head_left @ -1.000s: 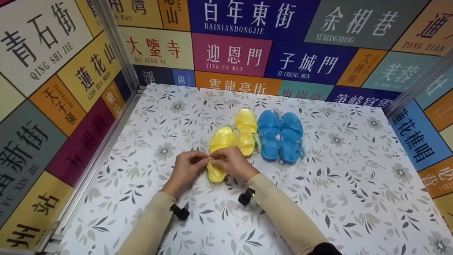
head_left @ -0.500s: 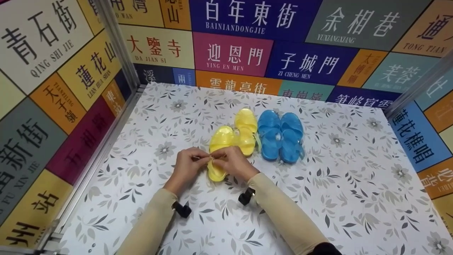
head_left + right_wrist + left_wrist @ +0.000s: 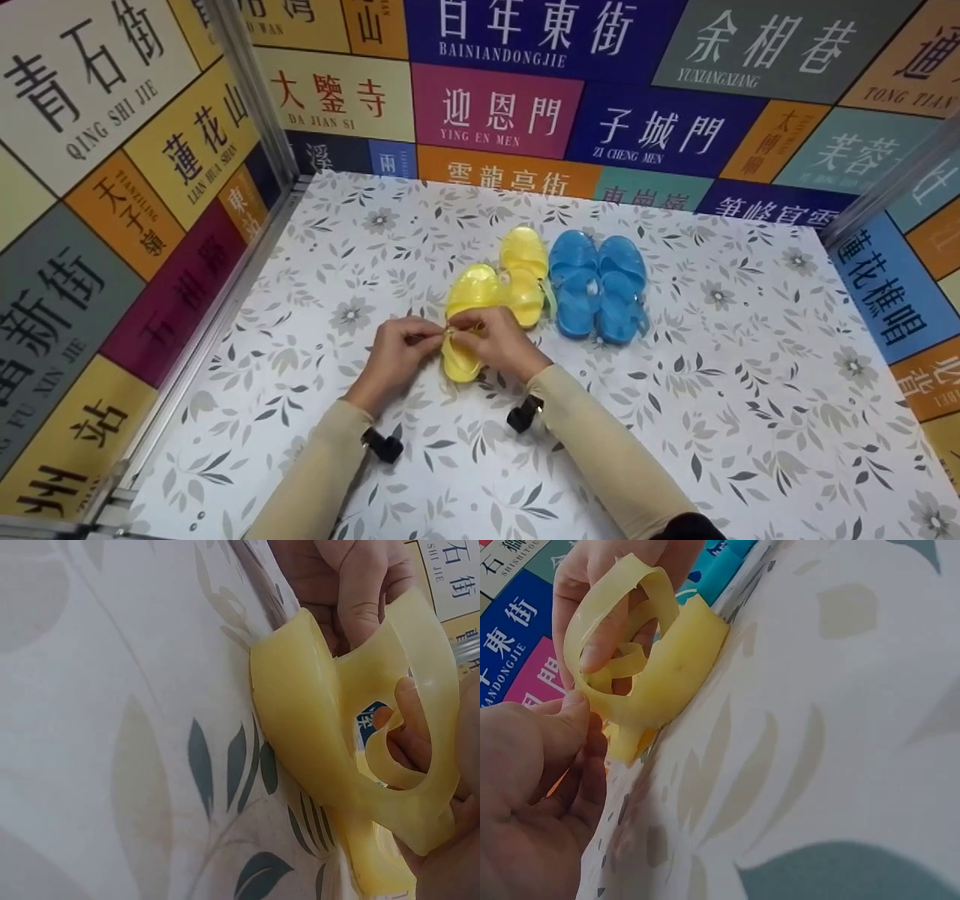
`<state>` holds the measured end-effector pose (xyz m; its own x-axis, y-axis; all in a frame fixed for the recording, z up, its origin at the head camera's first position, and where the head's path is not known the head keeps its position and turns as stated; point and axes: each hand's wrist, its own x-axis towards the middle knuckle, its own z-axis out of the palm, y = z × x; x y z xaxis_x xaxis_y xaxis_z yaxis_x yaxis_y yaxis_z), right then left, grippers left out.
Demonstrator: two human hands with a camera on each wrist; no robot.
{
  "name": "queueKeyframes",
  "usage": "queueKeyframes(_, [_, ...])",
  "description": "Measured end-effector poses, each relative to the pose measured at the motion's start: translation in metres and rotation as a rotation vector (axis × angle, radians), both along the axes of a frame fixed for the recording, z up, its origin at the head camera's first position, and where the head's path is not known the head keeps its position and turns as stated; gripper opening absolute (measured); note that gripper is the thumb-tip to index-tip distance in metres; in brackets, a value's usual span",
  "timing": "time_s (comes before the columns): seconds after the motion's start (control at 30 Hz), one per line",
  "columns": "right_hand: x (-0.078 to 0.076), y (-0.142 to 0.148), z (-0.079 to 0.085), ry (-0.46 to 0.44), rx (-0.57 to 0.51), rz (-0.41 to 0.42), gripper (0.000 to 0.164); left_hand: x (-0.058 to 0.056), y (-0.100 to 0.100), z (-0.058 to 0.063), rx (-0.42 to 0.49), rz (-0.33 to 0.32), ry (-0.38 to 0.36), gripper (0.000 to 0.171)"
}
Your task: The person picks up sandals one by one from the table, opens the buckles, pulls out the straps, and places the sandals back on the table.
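Note:
A yellow jelly sandal (image 3: 472, 283) lies on the patterned cloth in the head view. At its ankle strap (image 3: 626, 581), my left hand (image 3: 394, 358) and right hand (image 3: 502, 343) meet fingertip to fingertip. Thumb and finger of the left hand (image 3: 536, 765) pinch the strap on the sandal's left side. From the other side, the right hand pinches the strap near a small buckle, whose details are hidden by fingers. In the right wrist view the strap (image 3: 441, 694) forms a raised loop above the heel (image 3: 296, 682). A second yellow sandal (image 3: 523, 251) lies just to the right.
A pair of blue sandals, left (image 3: 574, 251) and right (image 3: 622, 259), lies side by side, right of the yellow ones. Panels with printed street names (image 3: 495, 109) stand at the back and both sides of the cloth-covered table (image 3: 712, 420).
Both hands stay at the yellow sandal's strap, with only small fingertip movements. The sandals keep their places on the cloth; the head view has shifted slightly.

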<state>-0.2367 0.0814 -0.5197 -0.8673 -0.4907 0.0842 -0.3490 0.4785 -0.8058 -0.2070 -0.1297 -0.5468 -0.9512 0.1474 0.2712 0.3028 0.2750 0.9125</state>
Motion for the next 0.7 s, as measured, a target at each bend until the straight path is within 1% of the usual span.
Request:
queueKeyframes(0.07, [0.000,0.000,0.000,0.006,0.002,-0.002,0.027,0.001,0.000,-0.001,0.006,-0.005,-0.008,0.011])
queueKeyframes(0.13, [0.001,-0.001,0.000,0.015,-0.001,0.001,0.027,0.001,0.001,-0.001,0.010,0.009,-0.023,0.012])
queueKeyframes(0.27, [0.001,-0.003,0.001,0.018,-0.007,0.007,0.027,0.002,0.004,0.000,0.018,0.067,-0.084,0.013])
queueKeyframes(0.4, [0.001,-0.003,0.002,0.015,-0.006,0.012,0.026,0.002,0.007,0.000,0.074,0.120,-0.140,0.013])
queueKeyframes(0.5, [0.001,-0.002,0.002,0.022,-0.002,0.017,0.025,0.001,0.009,0.000,0.099,0.128,-0.139,0.012])
queueKeyframes(0.63, [0.000,-0.001,0.003,0.032,0.004,0.024,0.025,0.000,0.010,0.000,0.085,0.111,-0.107,0.011])
queueKeyframes(0.7, [0.000,0.000,0.003,0.030,0.005,0.026,0.025,0.000,0.011,0.001,0.078,0.109,-0.104,0.011])
